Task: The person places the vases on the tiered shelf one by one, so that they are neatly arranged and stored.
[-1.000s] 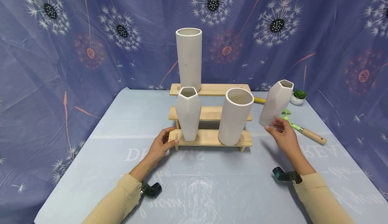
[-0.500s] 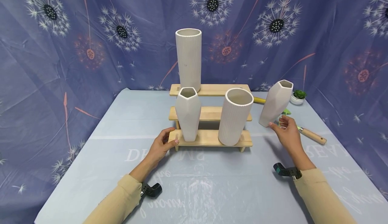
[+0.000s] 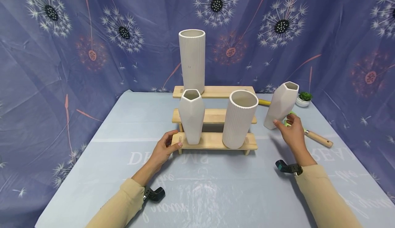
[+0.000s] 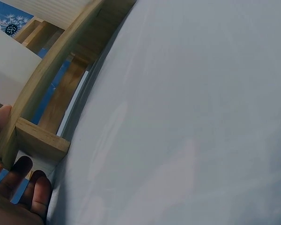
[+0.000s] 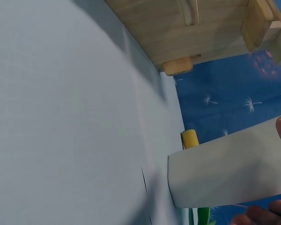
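Observation:
My left hand (image 3: 163, 149) grips the left end of a tiered wooden stand (image 3: 213, 140) at its lowest board, thumb above and fingers beneath. On that board stand a white faceted vase (image 3: 192, 118) and a white ribbed cylindrical vase (image 3: 239, 125). A taller ribbed vase (image 3: 192, 61) stands on the top board. Right of the stand, a second faceted vase (image 3: 279, 101) is upright on the table. My right hand (image 3: 291, 130) is beside its lower right side, thumb at the vase and the other fingers loosely bent and apart from it.
Behind my right hand lies a small garden tool with a wooden handle (image 3: 319, 139) and green metal. A yellow handle (image 3: 264, 102) shows behind the right faceted vase. A small potted succulent (image 3: 303, 99) is at the far right corner. A patterned curtain (image 3: 148, 32) hangs behind.
My right hand drew slightly right, away from the faceted vase, then came forward a little with its thumb at the vase. The left hand, stand and vases stay put.

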Action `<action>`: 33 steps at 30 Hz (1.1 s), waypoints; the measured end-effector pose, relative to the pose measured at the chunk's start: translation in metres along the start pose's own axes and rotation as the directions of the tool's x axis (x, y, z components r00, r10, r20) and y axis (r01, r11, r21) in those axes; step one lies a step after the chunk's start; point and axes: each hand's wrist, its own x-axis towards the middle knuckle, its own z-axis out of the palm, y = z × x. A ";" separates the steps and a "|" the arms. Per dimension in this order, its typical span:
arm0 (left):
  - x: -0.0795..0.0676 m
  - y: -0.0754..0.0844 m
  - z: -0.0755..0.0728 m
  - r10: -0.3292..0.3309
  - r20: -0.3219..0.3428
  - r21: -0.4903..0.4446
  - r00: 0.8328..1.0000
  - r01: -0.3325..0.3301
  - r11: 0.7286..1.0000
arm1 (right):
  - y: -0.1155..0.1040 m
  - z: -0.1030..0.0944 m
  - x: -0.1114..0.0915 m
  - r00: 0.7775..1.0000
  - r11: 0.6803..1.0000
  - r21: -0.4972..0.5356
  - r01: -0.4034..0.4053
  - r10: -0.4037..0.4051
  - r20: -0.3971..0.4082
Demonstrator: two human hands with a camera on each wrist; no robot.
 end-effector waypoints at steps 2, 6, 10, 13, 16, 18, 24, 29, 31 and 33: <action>-0.001 0.001 0.000 0.005 0.001 0.011 1.000 -0.005 1.000 | 0.000 0.002 0.002 1.000 1.000 0.011 0.002 -0.002 -0.013; 0.005 -0.014 -0.001 0.027 -0.009 0.020 1.000 -0.027 0.999 | 0.001 0.004 0.007 0.999 1.000 0.022 0.003 -0.002 -0.036; 0.009 -0.021 -0.001 0.025 -0.016 0.014 1.000 -0.025 1.000 | 0.002 0.009 0.012 0.998 0.999 0.032 -0.013 0.015 -0.064; 0.010 -0.021 -0.001 0.022 -0.014 0.014 1.000 -0.022 1.000 | 0.005 0.012 0.015 0.997 0.999 0.040 -0.016 0.019 -0.079; 0.010 -0.022 -0.002 0.032 -0.017 0.018 0.999 -0.032 0.999 | 0.006 0.015 0.017 0.996 0.999 0.049 -0.014 0.018 -0.087; 0.010 -0.023 -0.002 0.034 -0.019 0.018 0.999 -0.033 0.999 | 0.006 0.017 0.018 0.996 0.998 0.055 -0.020 0.025 -0.089; 0.010 -0.021 -0.001 0.027 -0.020 0.014 0.999 -0.027 1.000 | 0.005 0.019 0.020 0.994 0.997 0.062 -0.042 0.047 -0.094; 0.009 -0.021 -0.001 0.026 -0.017 0.013 1.000 -0.026 1.000 | 0.005 0.021 0.021 0.993 0.998 0.047 -0.050 0.055 -0.102; 0.009 -0.021 -0.001 0.026 -0.015 0.010 1.000 -0.026 1.000 | 0.006 0.022 0.022 0.993 0.998 0.045 -0.045 0.050 -0.110; 0.009 -0.020 -0.001 0.025 -0.014 0.006 1.000 -0.025 1.000 | 0.006 0.023 0.022 0.993 0.998 0.043 -0.042 0.046 -0.112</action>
